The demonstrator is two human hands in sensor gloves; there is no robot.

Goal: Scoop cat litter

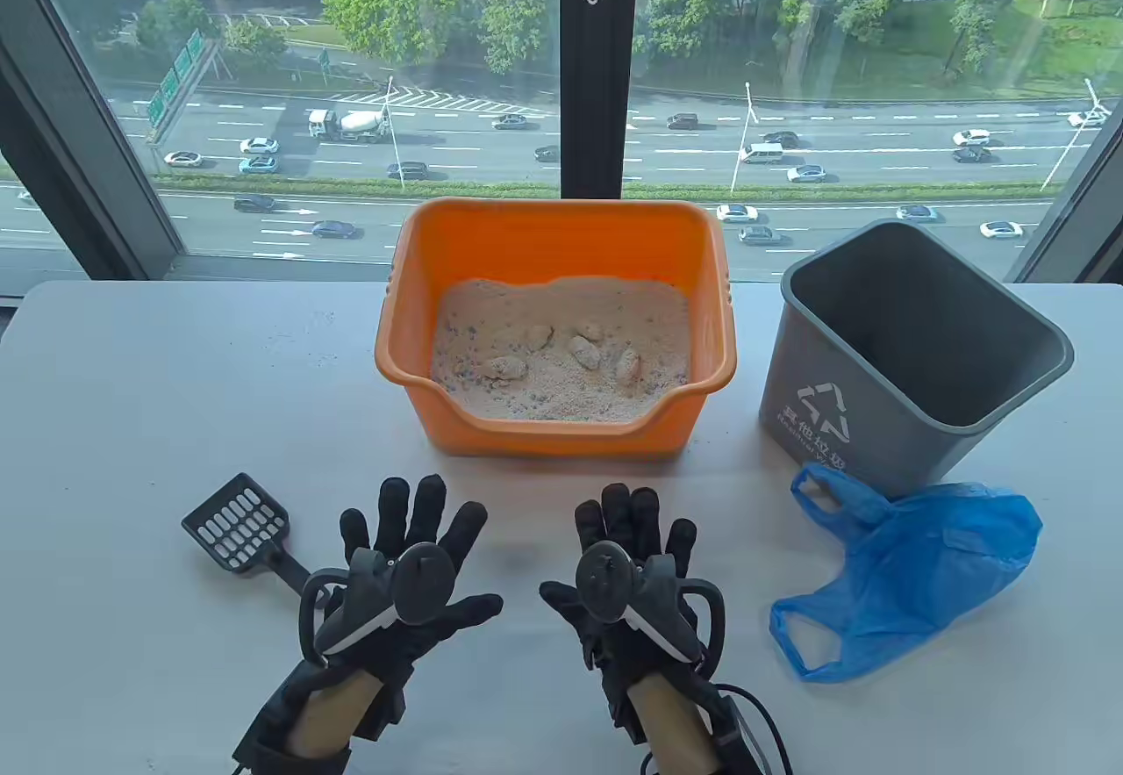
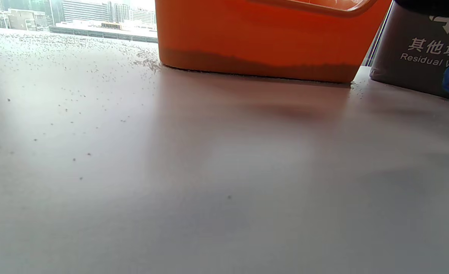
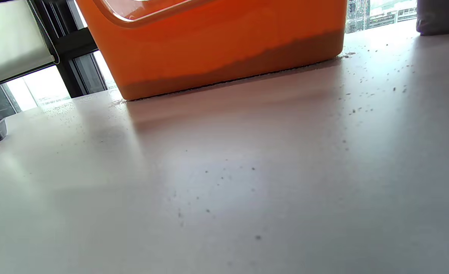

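An orange litter box [image 1: 421, 319] stands at the table's far middle, holding pale litter [image 1: 561, 380] with several clumps [image 1: 586, 352]. Its front wall fills the top of the left wrist view [image 2: 258, 34] and the right wrist view [image 3: 224, 42]. A black slotted scoop [image 1: 237, 522] lies on the table at the near left, just left of my left hand [image 1: 412, 538]. My left hand lies flat on the table with fingers spread, empty. My right hand [image 1: 627, 538] lies flat beside it, empty.
A grey waste bin [image 1: 912, 354] stands right of the litter box, also in the left wrist view [image 2: 418, 45]. A crumpled blue plastic bag [image 1: 912, 573] lies in front of it. Litter grains are scattered on the white table [image 1: 158, 389]. A window runs behind the table.
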